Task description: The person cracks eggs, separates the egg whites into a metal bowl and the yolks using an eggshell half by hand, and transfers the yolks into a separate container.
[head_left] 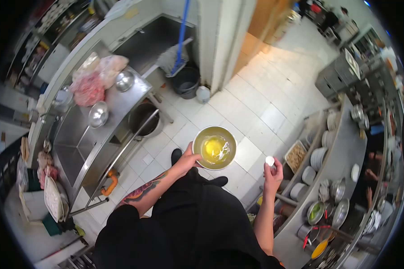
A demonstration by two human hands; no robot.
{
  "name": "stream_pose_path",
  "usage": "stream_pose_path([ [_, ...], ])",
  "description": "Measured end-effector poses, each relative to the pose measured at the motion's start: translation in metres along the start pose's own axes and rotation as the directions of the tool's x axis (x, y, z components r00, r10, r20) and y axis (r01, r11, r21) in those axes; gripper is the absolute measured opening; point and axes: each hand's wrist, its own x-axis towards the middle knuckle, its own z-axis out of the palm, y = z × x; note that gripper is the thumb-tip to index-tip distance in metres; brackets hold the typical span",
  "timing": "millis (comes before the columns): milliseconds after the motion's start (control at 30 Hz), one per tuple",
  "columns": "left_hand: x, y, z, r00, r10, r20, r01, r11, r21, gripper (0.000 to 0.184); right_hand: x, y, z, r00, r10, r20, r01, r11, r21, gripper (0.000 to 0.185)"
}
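My left hand (187, 162) grips the near-left rim of a round metal bowl (201, 135), holding it in front of my body above the floor. Inside the bowl lies raw egg (214, 147), with yellow yolk in the middle and clear, shiny white around it. To the right of the bowl, apart from it, my right hand (273, 174) is raised with its fingers closed around a white eggshell (269, 160). Only the top of the shell shows; whether it is whole or broken cannot be told.
Left stands a steel sink counter (132, 96) with metal bowls (98, 114) and bagged pink meat (89, 88). A black bucket (185, 83) and a blue-handled mop (180, 49) stand ahead. Shelving with stacked plates (318, 158) and a counter (335, 148) run along the right.
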Motion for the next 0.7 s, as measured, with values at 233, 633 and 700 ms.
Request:
stream_pose_path([
  [233, -0.023, -0.012, -0.172, 0.911, 0.125, -0.392, -0.191, 0.972, -0.133, 0.075, 0.002, 0.097, 0.068, 0.908, 0.402, -0.117, -0.398, 0.916, 0.054, 0.041],
  [633, 0.031, 0.026, -0.356, 0.826, 0.144, -0.545, -0.282, 0.942, -0.179, 0.058, 0.015, 0.011, 0.449, 0.815, -0.015, 0.579, 0.125, 0.981, -0.151, 0.047],
  [700, 0.045, 0.025, -0.372, 0.825, 0.094, -0.558, -0.262, 0.937, -0.229, 0.052, 0.013, -0.032, 0.519, 0.696, -0.088, 0.713, 0.217, 0.972, -0.092, 0.044],
])
